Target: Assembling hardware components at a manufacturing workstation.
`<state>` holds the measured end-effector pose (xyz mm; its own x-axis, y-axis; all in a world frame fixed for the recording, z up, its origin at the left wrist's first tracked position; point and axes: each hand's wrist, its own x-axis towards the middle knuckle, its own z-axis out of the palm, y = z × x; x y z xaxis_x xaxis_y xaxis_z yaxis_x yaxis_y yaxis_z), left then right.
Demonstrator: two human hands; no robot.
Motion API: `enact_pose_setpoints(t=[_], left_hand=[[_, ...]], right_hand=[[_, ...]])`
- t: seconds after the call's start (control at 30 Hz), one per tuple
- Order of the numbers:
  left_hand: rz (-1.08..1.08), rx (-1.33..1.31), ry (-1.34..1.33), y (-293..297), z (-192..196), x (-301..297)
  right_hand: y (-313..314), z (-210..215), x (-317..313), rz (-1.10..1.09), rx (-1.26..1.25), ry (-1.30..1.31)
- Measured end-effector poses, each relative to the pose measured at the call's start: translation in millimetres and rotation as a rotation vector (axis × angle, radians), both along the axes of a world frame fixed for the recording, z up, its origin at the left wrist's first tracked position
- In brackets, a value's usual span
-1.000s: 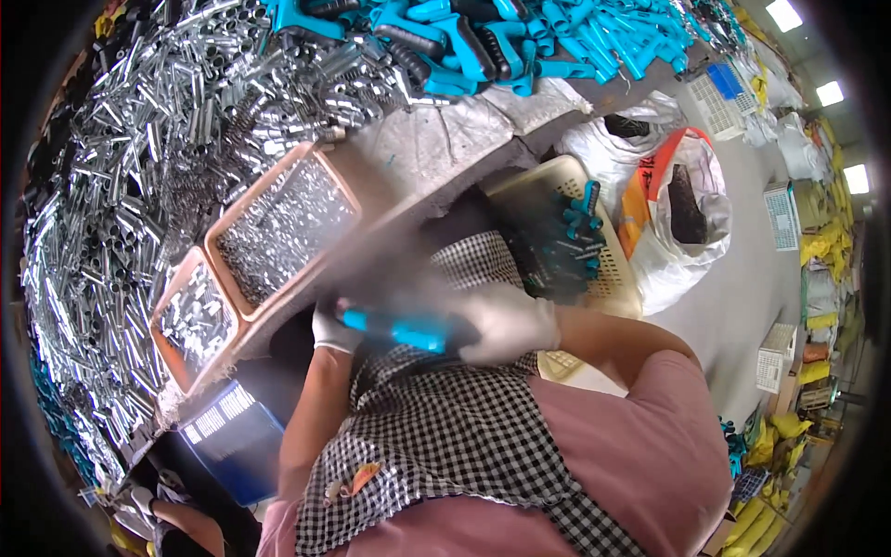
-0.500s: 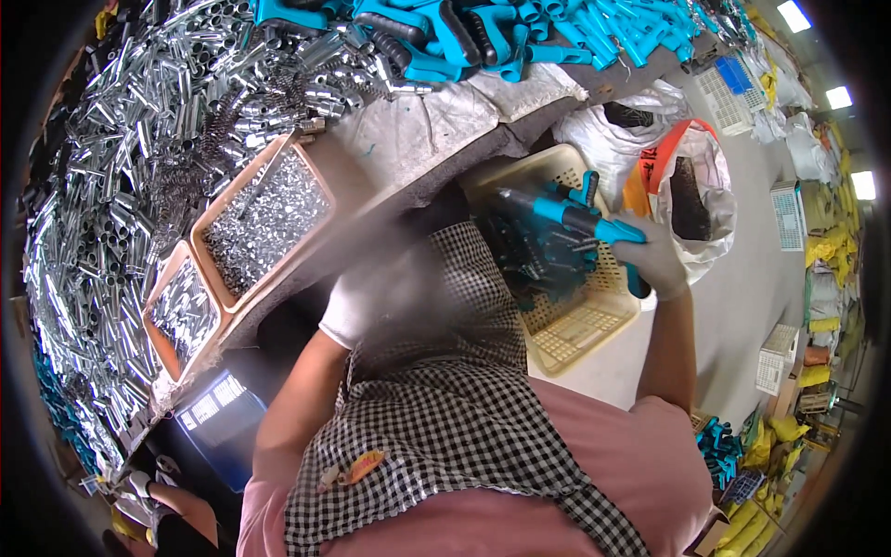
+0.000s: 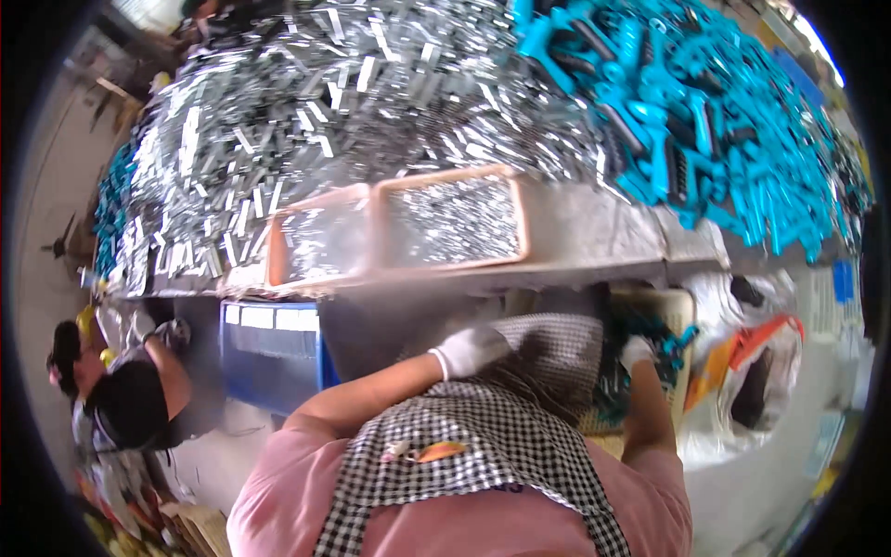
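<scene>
Nearest, the person's checked apron (image 3: 483,432) spreads over the lap, and the two gloved hands are well apart. The left hand (image 3: 475,351) lies over the apron, fingers extended side by side and gripping nothing visible; whether the palm touches the cloth is unclear. The right hand (image 3: 637,353) is down inside the cream plastic crate (image 3: 652,297), among teal-and-black pieces (image 3: 670,339); blur hides whether its fingers are around one.

The crate already has a batch in it, while the heaps beyond are far larger, so most of the parts seem left to handle.

The crate's rim surrounds the right hand, with a white woven sack (image 3: 787,395) close by on the right. A dark gap separates the left hand from the table edge (image 3: 575,276), and a blue bin (image 3: 269,362) stands further left.

On the table, two orange-rimmed trays, one larger (image 3: 522,223) and one smaller (image 3: 276,251), hold small metal parts near the edge. Pale cloth (image 3: 613,227) right of them offers some room. Behind rise metal tubes (image 3: 306,121) and teal handles (image 3: 664,121).
</scene>
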<state>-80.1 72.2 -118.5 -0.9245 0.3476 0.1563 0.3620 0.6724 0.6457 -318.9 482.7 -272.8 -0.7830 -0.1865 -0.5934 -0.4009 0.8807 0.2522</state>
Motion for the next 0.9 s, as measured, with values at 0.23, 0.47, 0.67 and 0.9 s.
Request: enact_pose_setpoints(t=[0.23,0.47,0.67,0.9], left_hand=[[0.395,0.352,-0.66,-10,72,9],[0.448,0.68,-0.337,-76,181,19],[1.299,-0.134,0.129,-224,224,-50],[1.457,-0.692,-0.008,-304,215,-103]], right_hand=[[-53,97,27,0.074,-0.449,0.362],[-154,231,53,-0.004,-1.336,0.667],[-244,292,78,0.082,-1.87,0.412],[-364,363,56,0.491,-1.539,0.243]])
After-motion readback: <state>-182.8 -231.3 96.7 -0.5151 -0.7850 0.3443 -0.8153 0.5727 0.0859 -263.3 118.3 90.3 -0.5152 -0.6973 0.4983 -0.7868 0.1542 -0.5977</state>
